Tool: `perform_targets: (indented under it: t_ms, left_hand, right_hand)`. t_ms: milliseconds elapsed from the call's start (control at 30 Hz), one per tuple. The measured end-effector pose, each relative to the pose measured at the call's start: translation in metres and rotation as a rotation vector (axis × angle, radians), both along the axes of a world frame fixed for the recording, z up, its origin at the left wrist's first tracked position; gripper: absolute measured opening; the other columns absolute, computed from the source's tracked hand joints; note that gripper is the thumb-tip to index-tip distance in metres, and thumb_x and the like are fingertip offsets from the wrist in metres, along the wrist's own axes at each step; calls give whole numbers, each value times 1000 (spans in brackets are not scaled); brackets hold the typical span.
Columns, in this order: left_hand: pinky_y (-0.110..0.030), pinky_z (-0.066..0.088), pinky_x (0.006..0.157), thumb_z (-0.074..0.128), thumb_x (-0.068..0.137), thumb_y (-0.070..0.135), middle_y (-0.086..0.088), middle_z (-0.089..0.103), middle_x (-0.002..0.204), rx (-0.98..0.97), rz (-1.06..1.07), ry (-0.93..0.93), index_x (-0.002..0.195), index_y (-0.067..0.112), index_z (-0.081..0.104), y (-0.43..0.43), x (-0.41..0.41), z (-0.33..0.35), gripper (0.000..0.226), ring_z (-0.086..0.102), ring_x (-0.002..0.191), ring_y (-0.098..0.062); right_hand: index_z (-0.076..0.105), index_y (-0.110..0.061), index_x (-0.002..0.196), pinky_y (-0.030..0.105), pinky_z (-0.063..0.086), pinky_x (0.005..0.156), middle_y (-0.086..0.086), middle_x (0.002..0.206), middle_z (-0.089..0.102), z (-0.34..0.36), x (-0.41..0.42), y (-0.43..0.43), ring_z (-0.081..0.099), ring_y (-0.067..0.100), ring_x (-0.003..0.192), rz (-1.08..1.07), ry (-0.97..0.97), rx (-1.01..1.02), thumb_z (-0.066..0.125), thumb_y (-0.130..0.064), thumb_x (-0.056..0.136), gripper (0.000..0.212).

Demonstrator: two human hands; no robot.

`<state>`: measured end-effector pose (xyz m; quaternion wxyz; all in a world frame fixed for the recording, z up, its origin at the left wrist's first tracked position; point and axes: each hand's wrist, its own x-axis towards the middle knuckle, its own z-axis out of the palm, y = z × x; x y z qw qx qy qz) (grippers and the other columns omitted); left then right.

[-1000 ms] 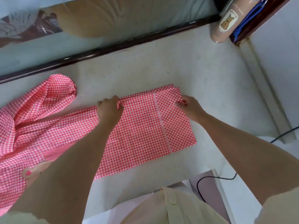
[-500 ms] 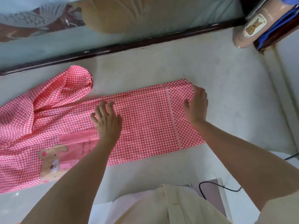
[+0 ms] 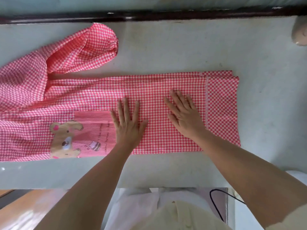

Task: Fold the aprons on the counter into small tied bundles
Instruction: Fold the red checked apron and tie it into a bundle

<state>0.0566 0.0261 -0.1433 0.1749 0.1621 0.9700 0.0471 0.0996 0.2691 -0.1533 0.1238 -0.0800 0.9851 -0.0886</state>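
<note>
Pressing flat on a red-and-white checked cloth apron (image 3: 166, 87), the left hand (image 3: 127, 127) and the right hand (image 3: 184, 117) are seen side by side, near each other but apart. The fingers of each are held straight and spread, and nothing is gripped. The left hand is laid at the right edge of a pink striped pocket panel printed with a brown bear (image 3: 79, 138). The right hand is placed nearer a stitched seam that crosses the cloth towards its right end.

The apron is stretched lengthwise, folded into a long band, on a pale grey counter (image 3: 182, 47), and layered edges are shown at its right end. At the left the cloth is left rumpled, and a puffed, sleeve-like part with a gathered cuff (image 3: 93, 45) is turned towards the back of the counter. Behind the counter a dark glossy rail (image 3: 149, 15) is seen. A beige rounded object (image 3: 299, 34) is cut off by the upper right corner. Below the counter's near edge, a cream shirt (image 3: 182, 218) and a thin black cable (image 3: 216, 206) are visible.
</note>
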Motion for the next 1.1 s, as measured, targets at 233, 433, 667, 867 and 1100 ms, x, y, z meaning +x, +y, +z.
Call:
perform_targets:
  t_ms: [233, 433, 667, 867, 1100]
  left_hand:
    - [-54, 21, 114, 12, 96, 57, -11, 31, 152, 167, -22, -23, 147, 20, 35, 21, 10, 19, 67, 28, 139, -31]
    - [-46, 43, 81, 46, 86, 9, -13, 59, 108, 154, 99, 281, 109, 9, 59, -39, -71, 48, 27, 51, 99, -32]
    - [-50, 49, 78, 53, 88, -2, -16, 64, 113, 0, 206, 138, 112, 10, 69, -109, -133, 55, 31, 61, 98, -39]
    - [-47, 51, 74, 63, 91, 20, -10, 62, 112, -13, 105, 48, 109, 15, 67, -123, -155, 59, 20, 62, 95, -36]
    - [-36, 36, 53, 54, 96, 23, -12, 58, 110, 74, 74, 228, 104, 6, 58, -137, -172, 63, 19, 61, 76, -34]
  right_hand:
    - [55, -14, 130, 46, 32, 105, 8, 136, 52, 17, 8, 27, 46, 29, 127, -189, 162, -59, 38, -39, 95, 46]
    - [60, -10, 112, 39, 40, 93, 6, 112, 62, 47, -77, -17, 56, 24, 105, -156, 288, -286, 52, -13, 90, 24]
    - [61, -10, 117, 39, 52, 84, 8, 116, 59, 47, -130, -99, 61, 20, 89, -62, 18, -299, 57, -14, 93, 25]
    - [64, -12, 100, 43, 47, 85, 6, 102, 60, 40, -141, -105, 59, 24, 91, -178, 32, -153, 63, -25, 90, 16]
    - [61, -10, 88, 35, 49, 69, 3, 83, 67, 54, -157, -99, 63, 20, 69, -198, 142, -233, 63, -17, 90, 7]
